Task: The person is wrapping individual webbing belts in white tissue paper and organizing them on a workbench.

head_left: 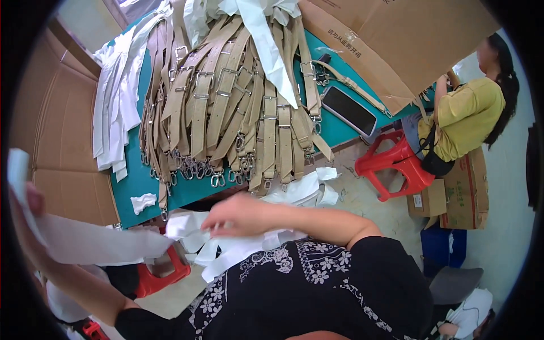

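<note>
At the far left, my left hand point(35, 199) is closed on a long white paper strip point(107, 241), which sags from it toward the middle. My right hand point(243, 215), smeared by motion, is in front of my chest with its fingers bent beside a white strip end point(182, 224); whether it grips that strip I cannot tell. More loose white strips point(226, 258) hang below it, against my dark patterned top. Beyond my hands, a thick pile of beige straps point(218, 107) with metal buckles and snap hooks lies across the green table point(130, 190).
White sheets point(110, 107) drape over the table's left side. A phone point(348, 111) lies right of the straps, beside a large cardboard box point(402, 45). A co-worker in yellow point(470, 116) is at the right by a red stool point(391, 164). Another red stool point(164, 275) stands lower left.
</note>
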Demonstrator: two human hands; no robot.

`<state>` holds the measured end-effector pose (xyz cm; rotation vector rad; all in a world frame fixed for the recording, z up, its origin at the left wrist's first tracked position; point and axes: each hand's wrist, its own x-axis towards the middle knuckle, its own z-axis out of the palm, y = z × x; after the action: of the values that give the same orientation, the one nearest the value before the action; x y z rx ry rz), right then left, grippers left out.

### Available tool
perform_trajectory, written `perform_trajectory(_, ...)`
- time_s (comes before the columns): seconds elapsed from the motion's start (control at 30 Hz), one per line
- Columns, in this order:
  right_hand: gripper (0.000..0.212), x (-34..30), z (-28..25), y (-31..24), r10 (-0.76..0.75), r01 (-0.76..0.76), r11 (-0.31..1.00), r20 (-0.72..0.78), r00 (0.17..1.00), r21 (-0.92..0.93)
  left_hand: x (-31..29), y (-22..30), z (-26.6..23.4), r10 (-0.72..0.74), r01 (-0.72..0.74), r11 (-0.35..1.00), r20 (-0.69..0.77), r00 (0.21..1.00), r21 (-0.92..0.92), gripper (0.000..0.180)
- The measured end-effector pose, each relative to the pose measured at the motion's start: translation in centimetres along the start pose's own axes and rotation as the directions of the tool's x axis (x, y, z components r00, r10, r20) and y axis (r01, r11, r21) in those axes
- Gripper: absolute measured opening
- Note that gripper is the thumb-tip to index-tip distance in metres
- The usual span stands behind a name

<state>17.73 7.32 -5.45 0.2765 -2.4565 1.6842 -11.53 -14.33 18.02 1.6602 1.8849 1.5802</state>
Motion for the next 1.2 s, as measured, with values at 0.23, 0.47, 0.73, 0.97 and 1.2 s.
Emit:
perform_trajectory(0.23,0.035,-7.4,-21.7,5.2,0.147,-0.832,0.447,-0.891,0.429,-0.327,-2.1,-4.8,18.8,-0.341,0.384,0.919,0.310,0.888,-0.090,0.017)
perform_trajectory(0.47,0.049,-4.7,-26.4,10.4,0.512,-0.865,0.071,-0.726,0.459,-0.497,0.3,-7.0,28.2,-0.406,0.644,0.655,0.534,0.742,-0.396,0.027)
perform_trajectory(0.73,0.023,-6.8,-25.8,6.0,0.712,-0.350,0.564,-0.225,0.665,0.748,-1.7,-10.8,30.1,-0.463,0.737,0.483,0.576,0.673,-0.473,0.016)
perform_trajectory(0.97,0.032,-4.9,-16.8,1.6,0.517,-0.167,0.499,-0.137,0.845,0.850,-2.8,-11.0,31.7,-0.546,0.751,0.441,0.517,0.660,-0.492,0.007)
perform_trajectory(1.2,0.033,-3.2,-14.7,0.7,0.515,-0.049,0.666,-0.411,0.753,0.744,-4.3,-11.4,30.8,-0.489,0.667,0.492,0.456,0.743,-0.560,0.007)
